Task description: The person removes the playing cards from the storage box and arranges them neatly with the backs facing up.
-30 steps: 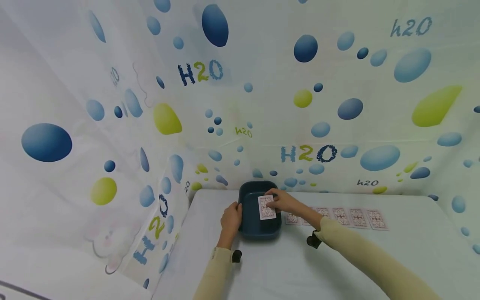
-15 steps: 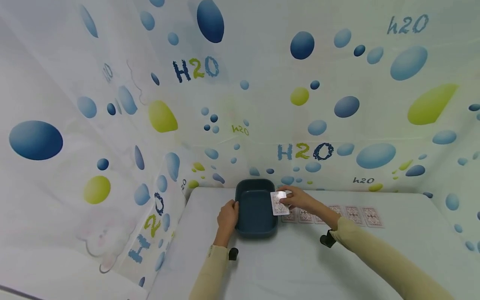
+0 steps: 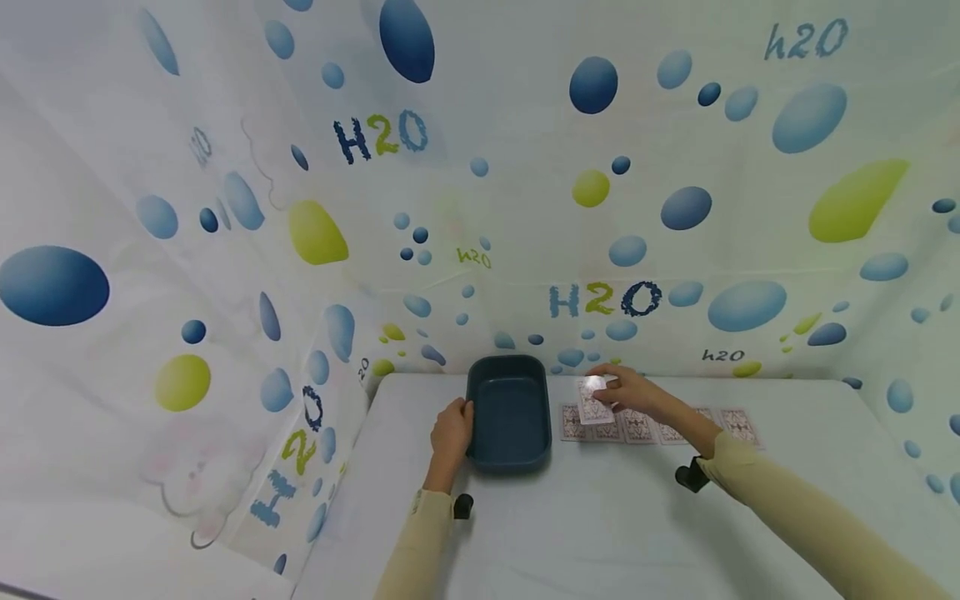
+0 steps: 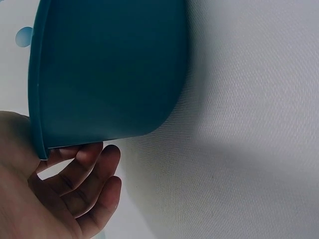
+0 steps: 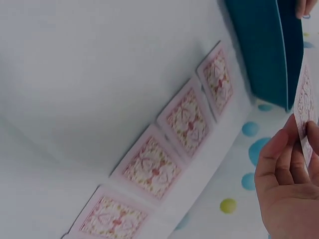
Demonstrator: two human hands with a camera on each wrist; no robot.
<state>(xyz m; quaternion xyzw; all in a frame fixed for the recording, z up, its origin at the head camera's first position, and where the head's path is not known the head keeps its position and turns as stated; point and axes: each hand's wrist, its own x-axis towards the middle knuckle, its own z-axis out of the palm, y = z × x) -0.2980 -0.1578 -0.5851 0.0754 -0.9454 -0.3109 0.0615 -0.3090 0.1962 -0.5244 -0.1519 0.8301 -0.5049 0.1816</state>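
A dark teal plastic basin (image 3: 510, 467) stands on the white table, its inside bare in the head view. My left hand (image 3: 452, 429) grips its left rim; in the left wrist view the thumb side is over the rim and the curled fingers (image 4: 94, 169) lie against the outer wall. My right hand (image 3: 637, 396) pinches a playing card (image 3: 594, 410), red-patterned back facing up in the head view. It is held to the right of the basin, overlapping a row of face-down playing cards (image 3: 638, 427). Part of that row is hidden behind the right hand and forearm.
The row of cards runs rightward along the back of the white table (image 3: 585, 517), near a hanging sheet (image 3: 525, 208) printed with blue and green drops. The sheet also covers the left side. A dark wrist camera (image 3: 692, 475) hangs beneath the right sleeve.
My right hand has moved from over the basin to the right, carrying the playing card over the row. The left hand keeps its grip on the basin. The head view has shifted slightly.
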